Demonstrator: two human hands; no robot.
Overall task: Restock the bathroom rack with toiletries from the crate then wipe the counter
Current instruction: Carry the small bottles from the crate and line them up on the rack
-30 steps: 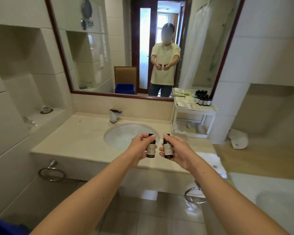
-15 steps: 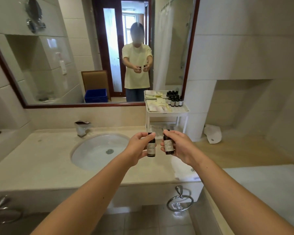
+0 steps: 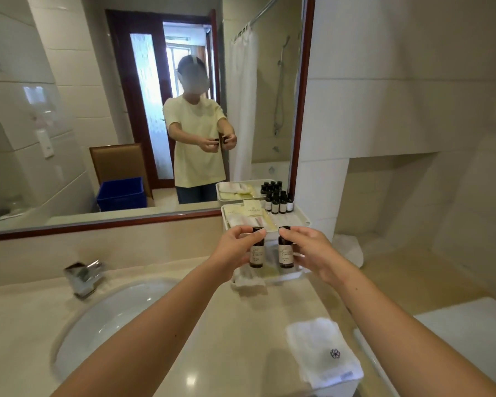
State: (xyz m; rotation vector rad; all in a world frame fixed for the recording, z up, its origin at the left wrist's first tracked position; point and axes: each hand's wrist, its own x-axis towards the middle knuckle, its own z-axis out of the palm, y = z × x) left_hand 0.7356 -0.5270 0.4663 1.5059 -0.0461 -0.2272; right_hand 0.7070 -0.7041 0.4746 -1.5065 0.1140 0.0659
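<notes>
My left hand pinches a small dark toiletry bottle upright, a finger on its cap. My right hand holds a second dark bottle the same way, right beside the first. Both bottles hang in front of the white two-tier rack at the back of the counter. The rack's top tier carries several dark bottles and pale sachets. The blue crate shows only as a mirror reflection, behind me. A folded white cloth lies on the counter's right front corner.
A round sink with a chrome tap fills the counter's left side. The mirror covers the wall behind it. A white bathtub edge is at the right, and a crumpled white cloth lies on the ledge beyond the rack.
I have stepped closer to the counter and the view has swung right. Both hands have carried their bottles forward until they hang just in front of the rack.
</notes>
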